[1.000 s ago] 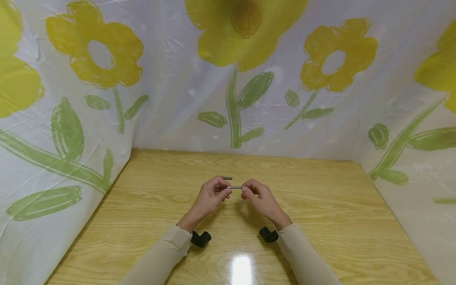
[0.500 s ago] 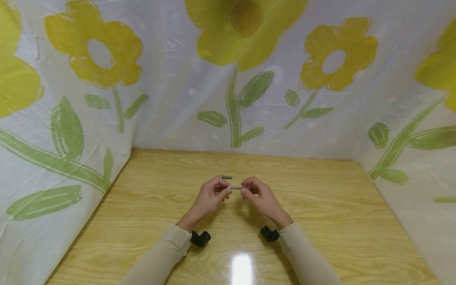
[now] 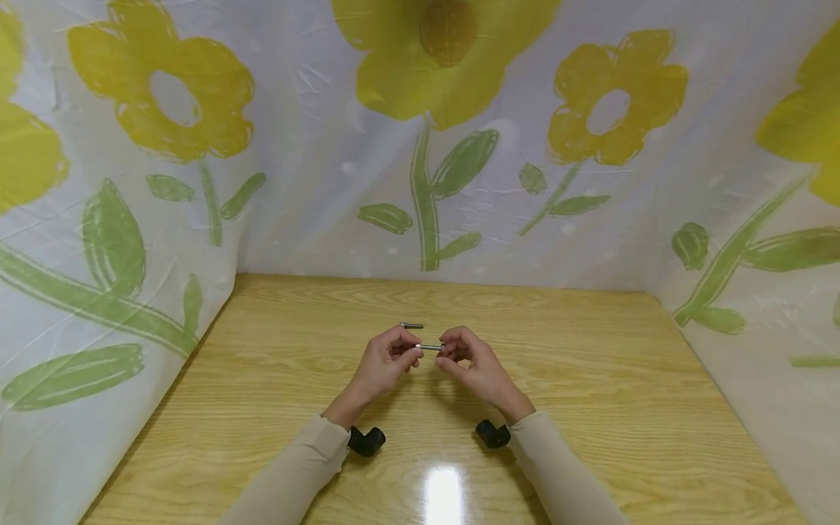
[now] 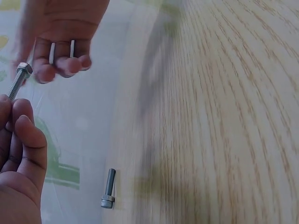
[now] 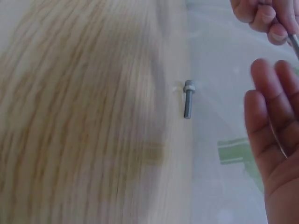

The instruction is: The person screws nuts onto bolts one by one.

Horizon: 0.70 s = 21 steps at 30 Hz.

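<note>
My left hand [image 3: 387,361] pinches a silver bolt [image 3: 429,347] near its left end, holding it level above the table. A hex nut [image 4: 24,69] sits at the other end of this bolt, and the thread shows between it and the left fingertips. My right hand [image 3: 475,364] has its thumb and index finger around the nut, one on either side; they blur in the left wrist view. The other right fingers [image 5: 266,84] are loosely bent. Behind the left hand, a second bolt [image 3: 412,326] lies on the table, with a nut close to its head [image 4: 107,203].
The wooden table [image 3: 590,394] ends at a white sheet [image 3: 315,219] printed with yellow flowers, standing at the back and both sides. Black wrist cameras [image 3: 367,442] stick out from the beige sleeves. Light glares off the near part of the table.
My right thumb and index finger have shifted and spread a little around the nut. The left hand keeps its pinch on the bolt. The whole head view has slid slightly.
</note>
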Each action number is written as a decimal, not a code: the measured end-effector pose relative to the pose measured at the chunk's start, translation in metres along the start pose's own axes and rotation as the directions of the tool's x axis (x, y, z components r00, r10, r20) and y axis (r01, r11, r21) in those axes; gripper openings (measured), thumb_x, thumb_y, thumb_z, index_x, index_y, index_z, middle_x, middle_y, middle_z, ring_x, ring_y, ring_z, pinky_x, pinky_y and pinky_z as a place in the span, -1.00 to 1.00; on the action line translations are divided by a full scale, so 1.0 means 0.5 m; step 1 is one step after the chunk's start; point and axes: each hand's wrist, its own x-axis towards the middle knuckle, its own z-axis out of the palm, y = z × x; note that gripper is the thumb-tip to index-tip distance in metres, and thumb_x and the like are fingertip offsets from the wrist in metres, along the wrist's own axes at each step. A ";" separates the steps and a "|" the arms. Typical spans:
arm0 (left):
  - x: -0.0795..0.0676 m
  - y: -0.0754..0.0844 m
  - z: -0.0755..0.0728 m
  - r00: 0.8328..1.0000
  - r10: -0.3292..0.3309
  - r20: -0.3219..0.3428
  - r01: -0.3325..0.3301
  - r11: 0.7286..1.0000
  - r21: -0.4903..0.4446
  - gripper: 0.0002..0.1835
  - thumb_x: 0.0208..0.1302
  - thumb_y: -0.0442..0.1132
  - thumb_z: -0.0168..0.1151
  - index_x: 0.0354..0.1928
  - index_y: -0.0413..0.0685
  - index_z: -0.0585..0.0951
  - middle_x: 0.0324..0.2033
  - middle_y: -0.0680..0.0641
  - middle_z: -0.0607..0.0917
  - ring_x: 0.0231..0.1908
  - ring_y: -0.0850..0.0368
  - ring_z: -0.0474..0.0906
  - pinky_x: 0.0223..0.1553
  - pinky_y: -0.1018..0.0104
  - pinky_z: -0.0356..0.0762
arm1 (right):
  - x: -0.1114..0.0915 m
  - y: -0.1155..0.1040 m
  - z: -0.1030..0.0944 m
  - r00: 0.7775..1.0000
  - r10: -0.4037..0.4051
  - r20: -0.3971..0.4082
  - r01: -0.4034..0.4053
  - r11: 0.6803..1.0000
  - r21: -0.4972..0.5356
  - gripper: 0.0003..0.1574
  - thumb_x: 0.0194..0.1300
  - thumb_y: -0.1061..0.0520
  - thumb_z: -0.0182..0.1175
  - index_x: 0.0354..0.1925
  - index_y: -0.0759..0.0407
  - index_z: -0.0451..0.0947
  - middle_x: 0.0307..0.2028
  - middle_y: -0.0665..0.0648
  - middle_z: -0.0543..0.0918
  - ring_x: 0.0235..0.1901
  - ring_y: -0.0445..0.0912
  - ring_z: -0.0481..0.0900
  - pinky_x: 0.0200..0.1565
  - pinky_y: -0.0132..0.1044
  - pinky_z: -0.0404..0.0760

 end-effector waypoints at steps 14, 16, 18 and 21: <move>-0.001 0.040 0.007 1.000 0.000 -0.003 0.000 1.000 0.003 -0.91 0.27 -0.55 0.15 -0.20 -0.37 0.54 -0.38 -0.34 0.63 -0.48 0.09 0.57 -0.49 0.12 0.55 | -0.001 -0.002 -0.003 0.998 0.063 0.017 -0.064 0.997 0.037 -0.73 0.45 0.18 0.04 0.02 0.35 0.38 -0.27 0.35 0.60 -0.26 0.25 0.61 -0.15 0.11 0.56; -0.002 0.045 0.008 1.000 0.017 -0.004 -0.017 1.000 0.002 -0.91 0.26 -0.56 0.15 -0.20 -0.39 0.53 -0.39 -0.34 0.63 -0.48 0.10 0.58 -0.51 0.14 0.55 | -0.002 -0.001 -0.004 0.999 0.047 0.015 -0.048 0.998 0.040 -0.72 0.41 0.23 0.09 0.02 0.34 0.36 -0.26 0.33 0.59 -0.25 0.24 0.60 -0.15 0.08 0.57; -0.002 0.047 0.009 1.000 0.027 0.001 -0.027 1.000 -0.008 -0.91 0.26 -0.56 0.14 -0.19 -0.42 0.52 -0.39 -0.37 0.61 -0.49 0.11 0.57 -0.51 0.13 0.54 | -0.002 -0.001 -0.004 0.999 0.034 0.013 -0.035 0.999 0.026 -0.83 0.45 0.23 0.03 -0.08 0.34 0.41 -0.30 0.33 0.59 -0.27 0.21 0.60 -0.15 0.05 0.58; -0.001 0.057 0.010 0.999 0.031 0.014 -0.031 0.999 -0.013 -0.90 0.27 -0.55 0.14 -0.18 -0.42 0.53 -0.39 -0.35 0.62 -0.48 0.14 0.57 -0.50 0.06 0.54 | -0.001 -0.002 -0.006 0.999 0.048 0.006 -0.048 0.999 0.013 -0.73 0.51 0.15 -0.07 -0.20 0.31 0.49 -0.35 0.35 0.61 -0.31 0.20 0.62 -0.20 0.04 0.60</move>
